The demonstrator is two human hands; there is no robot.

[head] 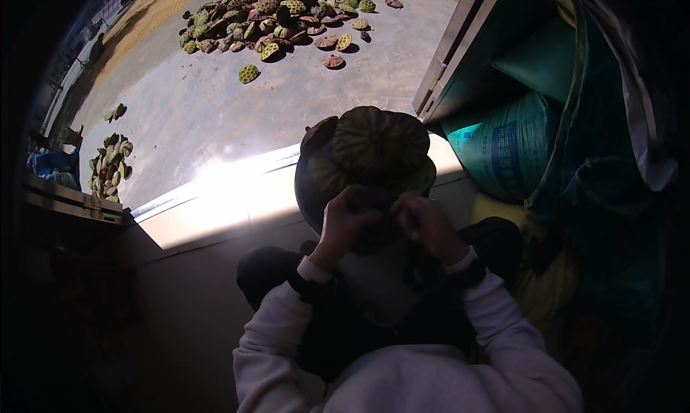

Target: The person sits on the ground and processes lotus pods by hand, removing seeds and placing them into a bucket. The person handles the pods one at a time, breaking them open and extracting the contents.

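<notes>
Several lotus seed pods (372,143) are heaped in a dark round basin (307,197) between my knees. My left hand (345,224) is closed around a dark lotus pod (369,201) at the near side of the heap. Close to its right, my right hand (428,224) has its fingers bent near the same pod; shadow hides whether they grip anything. Below my hands, a pale container or bag shows dimly between my legs.
A large pile of lotus pods (269,14) lies on the sunlit concrete outside, with a smaller pile (110,165) at left. A bright threshold (215,213) crosses the doorway. Full green woven sacks (501,143) stand at right by the door frame (453,46).
</notes>
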